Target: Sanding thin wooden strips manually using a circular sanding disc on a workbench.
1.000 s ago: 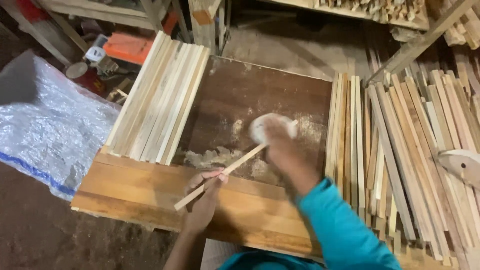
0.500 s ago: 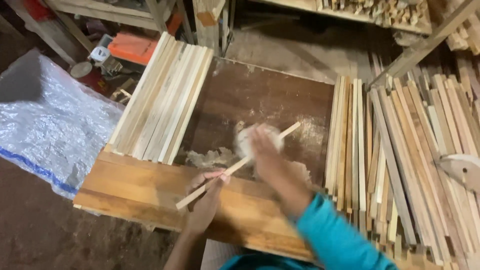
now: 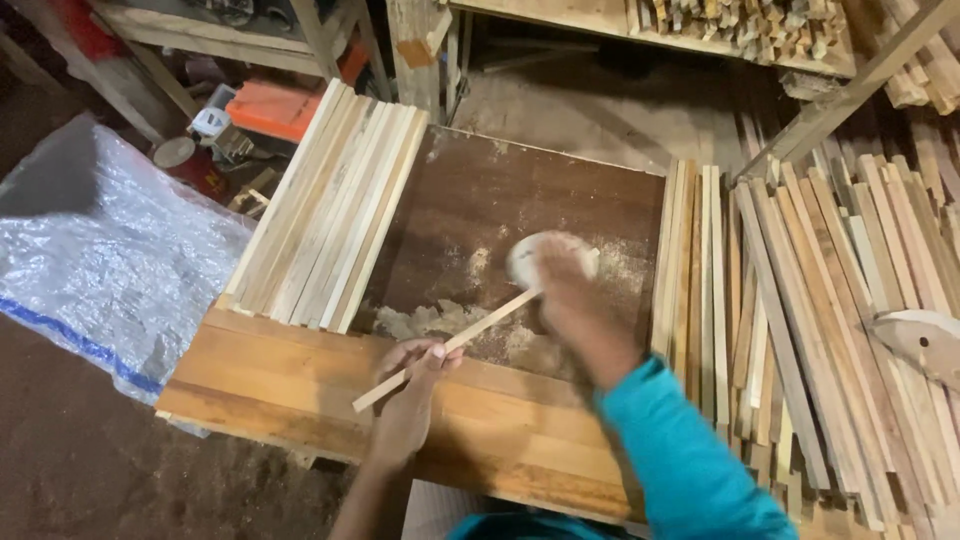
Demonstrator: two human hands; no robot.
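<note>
Sanding work fills the head view. The left hand (image 3: 412, 395) has its grip closed around the near end of a thin pale wooden strip (image 3: 455, 343), which slants up and to the right across a dark brown board counter (image 3: 520, 200) dusted with sawdust. The right hand (image 3: 565, 290), in a teal sleeve, has its grip pressed together on a whitish pad of sanding paper (image 3: 530, 255) at the strip's far end; the hand is blurred. Half a second ago the strip's far tip showed beyond that hand, and now it is covered, so the pad has travelled back up to the tip. A second ago the hand sat in much the same place, which reads as one full rubbing stroke along the strip, with the left hand holding the near end steady throughout.

A stack of light wooden slats (image 3: 330, 210) lies on the counter's left side, and more slats (image 3: 760, 300) lie spread to the right. A crumpled clear plastic sheet (image 3: 100, 260) sits far left. An orange-brown plank (image 3: 300, 380) forms the near edge.
</note>
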